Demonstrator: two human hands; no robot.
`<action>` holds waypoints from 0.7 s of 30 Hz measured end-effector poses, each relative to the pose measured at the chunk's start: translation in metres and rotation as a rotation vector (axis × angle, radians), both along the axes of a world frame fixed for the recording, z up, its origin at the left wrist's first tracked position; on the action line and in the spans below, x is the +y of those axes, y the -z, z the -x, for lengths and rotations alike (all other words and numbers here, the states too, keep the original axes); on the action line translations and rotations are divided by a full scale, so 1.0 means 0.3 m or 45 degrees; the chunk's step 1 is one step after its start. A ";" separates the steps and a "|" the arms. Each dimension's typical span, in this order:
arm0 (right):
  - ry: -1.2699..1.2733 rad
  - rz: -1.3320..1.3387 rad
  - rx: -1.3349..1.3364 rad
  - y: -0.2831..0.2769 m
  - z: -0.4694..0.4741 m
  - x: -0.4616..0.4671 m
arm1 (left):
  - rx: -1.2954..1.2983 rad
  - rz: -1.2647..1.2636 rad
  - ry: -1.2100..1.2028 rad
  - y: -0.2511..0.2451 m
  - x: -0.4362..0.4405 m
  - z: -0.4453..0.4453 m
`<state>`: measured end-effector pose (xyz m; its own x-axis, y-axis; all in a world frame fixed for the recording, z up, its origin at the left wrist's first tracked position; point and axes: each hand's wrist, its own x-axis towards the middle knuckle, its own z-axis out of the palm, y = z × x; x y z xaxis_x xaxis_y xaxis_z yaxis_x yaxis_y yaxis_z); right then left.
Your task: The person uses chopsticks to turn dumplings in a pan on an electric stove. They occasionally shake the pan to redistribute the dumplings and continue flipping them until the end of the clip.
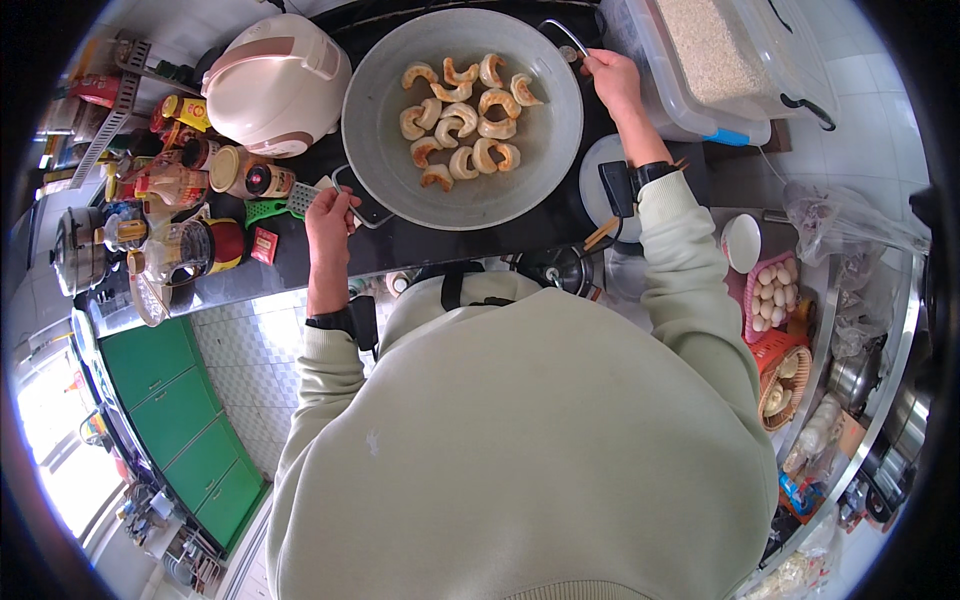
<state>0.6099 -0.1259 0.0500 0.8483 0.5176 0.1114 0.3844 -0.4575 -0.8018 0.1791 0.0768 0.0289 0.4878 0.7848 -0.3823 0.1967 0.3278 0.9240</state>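
A wide grey metal pan (pixel 375 172) stands before me, with several browned, crescent-shaped dumplings (pixel 459 120) lying in its middle over a thin layer of liquid. Its wire loop handle on the lower left is in the grip of my left hand (pixel 328 217). On the upper right, my right hand (pixel 611 79) closes on the other metal handle. A pair of wooden chopsticks (pixel 602 234) lies below my right forearm, by a pale round plate or lid (pixel 596 180) that my forearm and wrist device partly hide.
Left of the pan stand a rice cooker (pixel 274 82), sauce jars (pixel 225 171), a green-handled grater (pixel 300 201) and an oil bottle (pixel 176 251). A plastic bin of grain (pixel 712 60) is at the upper right. Further right are a white bowl (pixel 741 244) and eggs in a pink basket (pixel 750 319).
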 end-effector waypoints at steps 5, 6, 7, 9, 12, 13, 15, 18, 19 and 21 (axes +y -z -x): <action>-0.043 -0.042 -0.019 -0.026 -0.002 0.012 | 0.018 0.000 -0.015 0.003 -0.017 0.009; -0.040 -0.037 -0.010 -0.030 -0.003 0.015 | 0.017 -0.011 -0.011 0.003 -0.018 0.010; -0.039 -0.032 0.001 -0.034 -0.004 0.017 | 0.022 -0.001 -0.012 0.003 -0.019 0.011; -0.041 0.005 -0.030 -0.044 -0.006 0.022 | 0.021 0.004 -0.008 0.002 -0.021 0.013; -0.063 0.061 -0.091 -0.061 -0.009 0.029 | 0.026 0.070 -0.013 0.005 -0.022 0.017; -0.073 0.081 -0.115 -0.067 -0.010 0.031 | 0.033 0.070 -0.006 0.006 -0.021 0.020; -0.079 0.087 -0.093 -0.081 -0.011 0.035 | 0.037 0.068 0.011 0.011 -0.023 0.025; -0.090 0.141 -0.073 -0.102 -0.012 0.043 | 0.042 0.100 0.022 0.020 -0.022 0.031; -0.092 0.167 -0.068 -0.110 -0.011 0.046 | 0.047 0.109 0.017 0.023 -0.022 0.032; -0.095 0.133 -0.071 -0.121 -0.007 0.047 | 0.040 0.122 0.015 0.027 -0.024 0.032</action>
<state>0.6120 -0.1119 0.0863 0.8012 0.5900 0.0996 0.4630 -0.5058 -0.7278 0.1694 0.0695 0.0208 0.4832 0.7381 -0.4709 0.2296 0.4122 0.8817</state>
